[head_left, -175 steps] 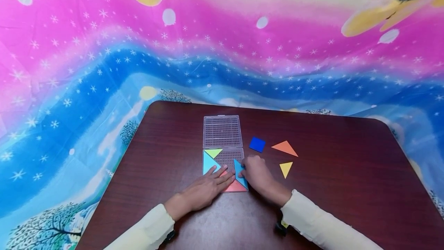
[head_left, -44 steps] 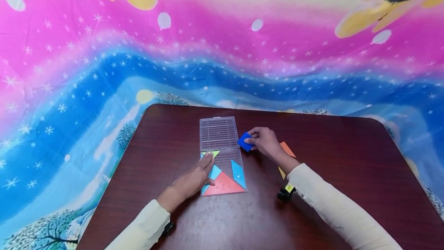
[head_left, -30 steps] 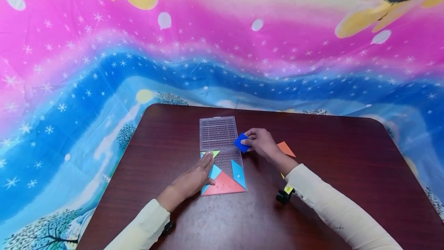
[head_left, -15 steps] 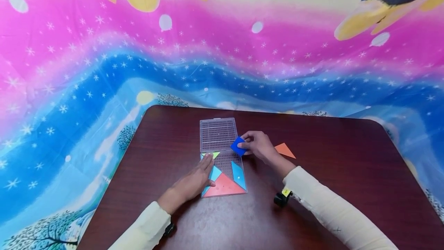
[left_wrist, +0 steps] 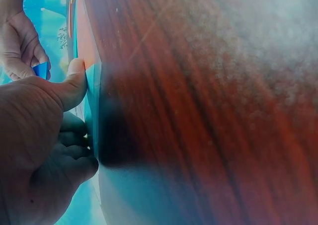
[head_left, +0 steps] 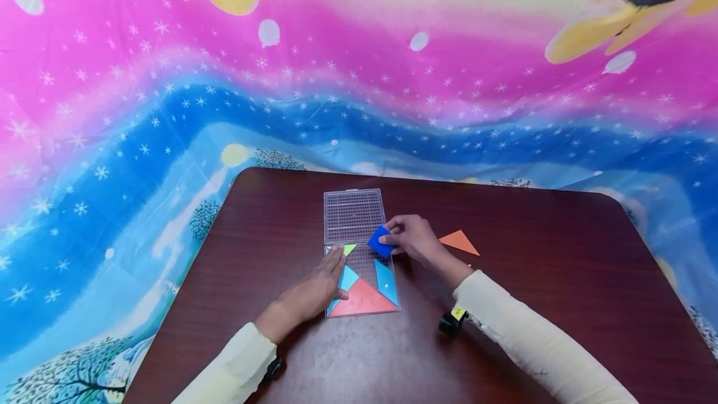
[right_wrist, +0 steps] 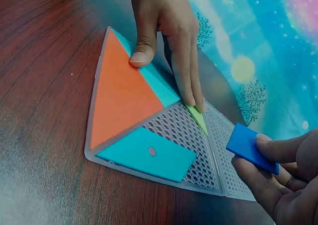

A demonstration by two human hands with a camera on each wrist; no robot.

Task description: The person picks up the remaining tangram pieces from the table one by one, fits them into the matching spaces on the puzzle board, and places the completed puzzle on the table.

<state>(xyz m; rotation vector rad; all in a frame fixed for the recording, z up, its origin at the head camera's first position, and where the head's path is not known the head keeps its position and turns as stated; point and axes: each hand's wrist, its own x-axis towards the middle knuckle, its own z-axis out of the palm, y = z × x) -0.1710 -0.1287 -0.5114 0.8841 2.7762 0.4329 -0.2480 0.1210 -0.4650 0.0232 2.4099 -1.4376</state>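
In the head view my right hand (head_left: 416,240) pinches a blue square tangram piece (head_left: 379,242) between thumb and fingers. The square overlaps the right side of the open plastic case near its hinge; in the right wrist view the blue square (right_wrist: 247,144) is held tilted above the mesh. My left hand (head_left: 315,290) lies over the case's left side, its straight fingertips at the small green triangle (head_left: 349,249). Its thumb touches near the seam between the large light-blue triangle (right_wrist: 158,80) and the large red-orange triangle (right_wrist: 121,98). A light-blue parallelogram (head_left: 385,282) lies along the right wall.
The clear case's lid half (head_left: 353,216) lies flat behind the tray half, its mesh bare. To the right on the dark wooden table (head_left: 538,279) is an orange triangle (head_left: 461,242). A yellow piece is almost wholly hidden by the right forearm. A patterned cloth (head_left: 359,98) hangs behind.
The parallelogram was let go in the tray. My right hand picked up the blue square and carried it left over the case. My left hand shifted from the red triangle towards the green one.
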